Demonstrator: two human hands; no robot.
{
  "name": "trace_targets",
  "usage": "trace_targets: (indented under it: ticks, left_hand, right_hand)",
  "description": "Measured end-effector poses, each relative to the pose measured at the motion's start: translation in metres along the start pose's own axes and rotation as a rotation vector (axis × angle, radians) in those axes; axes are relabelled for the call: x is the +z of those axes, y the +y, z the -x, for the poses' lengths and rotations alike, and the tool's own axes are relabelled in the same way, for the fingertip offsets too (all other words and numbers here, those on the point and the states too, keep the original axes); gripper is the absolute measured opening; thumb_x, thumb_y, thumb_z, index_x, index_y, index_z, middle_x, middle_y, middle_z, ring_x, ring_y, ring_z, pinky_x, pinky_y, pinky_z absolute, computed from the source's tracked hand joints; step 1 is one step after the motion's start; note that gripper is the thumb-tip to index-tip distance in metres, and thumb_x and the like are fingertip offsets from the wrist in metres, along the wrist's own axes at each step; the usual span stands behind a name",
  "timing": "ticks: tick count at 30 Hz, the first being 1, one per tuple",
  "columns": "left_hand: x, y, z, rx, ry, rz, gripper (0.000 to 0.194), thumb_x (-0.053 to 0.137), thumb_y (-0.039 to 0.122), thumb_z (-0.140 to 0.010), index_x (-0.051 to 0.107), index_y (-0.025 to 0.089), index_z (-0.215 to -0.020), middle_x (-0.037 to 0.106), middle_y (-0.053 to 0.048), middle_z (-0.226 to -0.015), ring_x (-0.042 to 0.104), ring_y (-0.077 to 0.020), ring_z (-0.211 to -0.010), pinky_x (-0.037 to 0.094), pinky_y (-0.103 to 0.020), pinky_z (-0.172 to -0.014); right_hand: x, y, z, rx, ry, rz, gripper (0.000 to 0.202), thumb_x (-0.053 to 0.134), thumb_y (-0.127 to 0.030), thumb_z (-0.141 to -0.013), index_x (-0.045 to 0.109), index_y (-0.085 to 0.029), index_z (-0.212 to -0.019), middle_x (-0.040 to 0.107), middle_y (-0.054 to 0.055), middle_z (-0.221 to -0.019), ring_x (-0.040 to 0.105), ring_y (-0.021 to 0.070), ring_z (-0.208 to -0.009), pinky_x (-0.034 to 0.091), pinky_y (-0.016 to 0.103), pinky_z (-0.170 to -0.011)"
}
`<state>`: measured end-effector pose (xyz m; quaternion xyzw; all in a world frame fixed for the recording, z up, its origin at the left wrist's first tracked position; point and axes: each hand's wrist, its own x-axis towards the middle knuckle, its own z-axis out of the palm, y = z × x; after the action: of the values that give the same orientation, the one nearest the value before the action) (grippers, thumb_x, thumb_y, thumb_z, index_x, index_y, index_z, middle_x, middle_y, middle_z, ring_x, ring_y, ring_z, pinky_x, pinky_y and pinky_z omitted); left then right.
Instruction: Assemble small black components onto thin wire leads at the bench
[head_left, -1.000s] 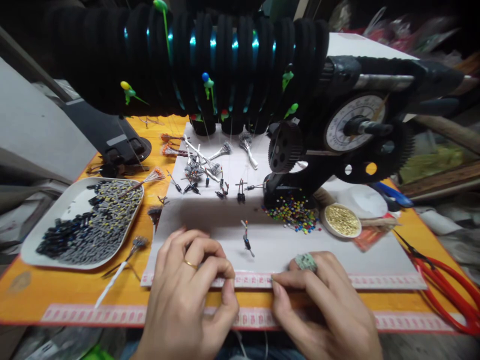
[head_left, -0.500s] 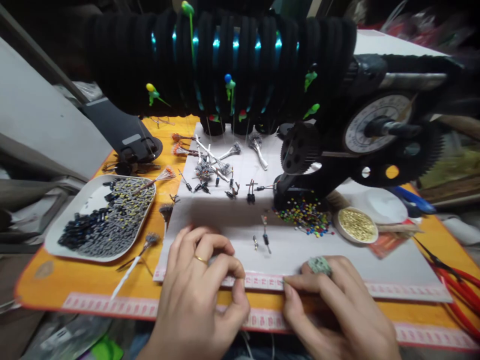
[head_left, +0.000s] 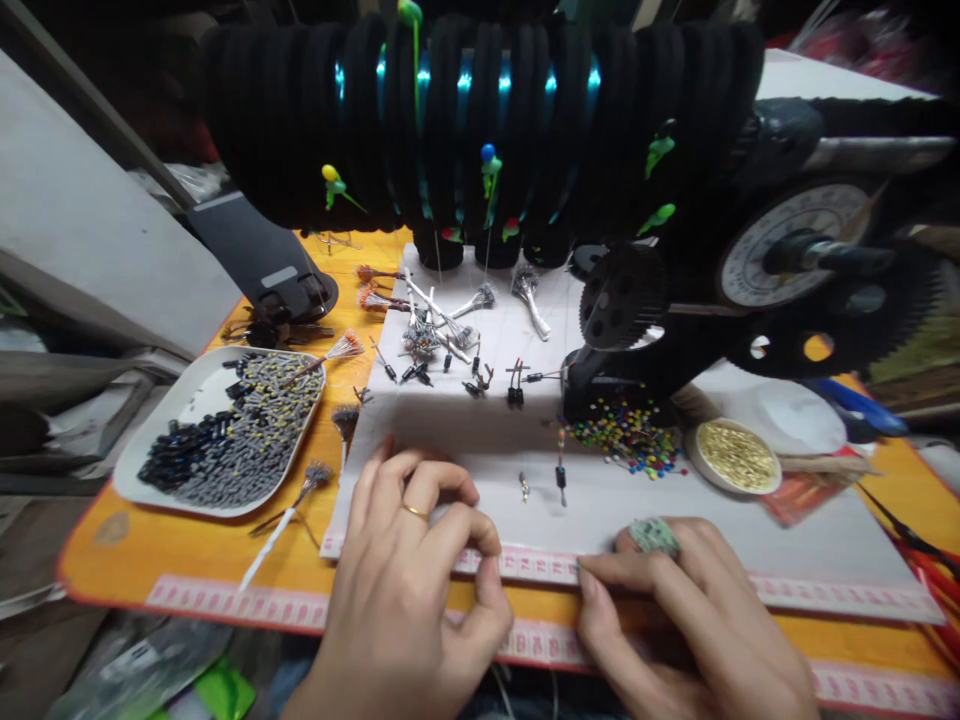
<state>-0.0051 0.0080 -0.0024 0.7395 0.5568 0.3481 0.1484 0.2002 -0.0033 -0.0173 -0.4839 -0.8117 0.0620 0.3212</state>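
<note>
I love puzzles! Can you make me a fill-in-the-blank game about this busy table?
1. A shiny gold ring is on the person's ____ hand.
2. On the thick black ridged roll, the leftmost round pinhead is ____.
3. The small round white bowl holds ____-coloured bits.
4. The big dark-bladed scissors at the right edge have ____ handles.

Missing words: left; yellow; gold; red.

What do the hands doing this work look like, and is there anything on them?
They are a person's ungloved hands. The left hand wears a thin, plain gold-coloured ring on one finger. The right hand has a mottled pale-green wrap around one finger. No sleeves show.
</note>
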Motion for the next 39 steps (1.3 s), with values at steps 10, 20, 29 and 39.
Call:
trace_targets:
  ticks: [10,20,29,39]
  left_hand:
    - [-0.003,-0.002,0.000,0.069,-0.061,-0.033,0.016,0.063,0.004,-0.077,0.060,0.021,-0.078,0.060,-0.005,-0.092,0.048,-0.0280,-0.100,0.035,-0.056,-0.100]
    - [-0.001,0.010,0.013,0.064,0.040,0.255,0.020,0.057,0.003,-0.085,0.059,0.023,-0.086,0.065,-0.007,-0.103,0.058,-0.0227,-0.096,0.047,-0.038,-0.082]
    - [0.022,0.045,0.041,-0.278,0.098,0.964,0.013,0.064,0.029,-0.094,0.063,0.023,-0.083,0.060,0.003,-0.064,0.056,-0.0105,-0.057,0.044,-0.020,-0.055]
    - [0.014,0.043,0.043,-0.647,-0.174,1.154,0.023,0.074,0.043,-0.085,0.069,0.021,-0.088,0.064,0.002,-0.063,0.059,-0.0094,-0.052,0.050,-0.019,-0.053]
  right_hand:
    - [0.003,-0.001,0.000,0.014,0.032,-0.020,0.017,0.064,-0.002,-0.081,0.058,-0.017,-0.087,0.049,0.003,-0.079,0.049,0.0194,-0.076,0.041,0.032,-0.064]
    - [0.001,-0.008,0.000,0.002,0.067,-0.102,0.016,0.062,-0.002,-0.084,0.060,-0.016,-0.090,0.051,0.004,-0.081,0.048,0.0214,-0.082,0.040,0.034,-0.069]
    - [-0.010,-0.021,0.010,-0.073,0.207,0.063,0.013,0.064,-0.007,-0.083,0.062,-0.019,-0.087,0.058,0.003,-0.077,0.053,0.0213,-0.079,0.042,0.035,-0.070]
    - [0.004,-0.037,0.030,0.538,-0.100,-1.401,0.016,0.056,-0.035,-0.099,0.051,-0.022,-0.091,0.067,0.000,-0.083,0.066,0.0088,-0.055,0.052,0.020,-0.050]
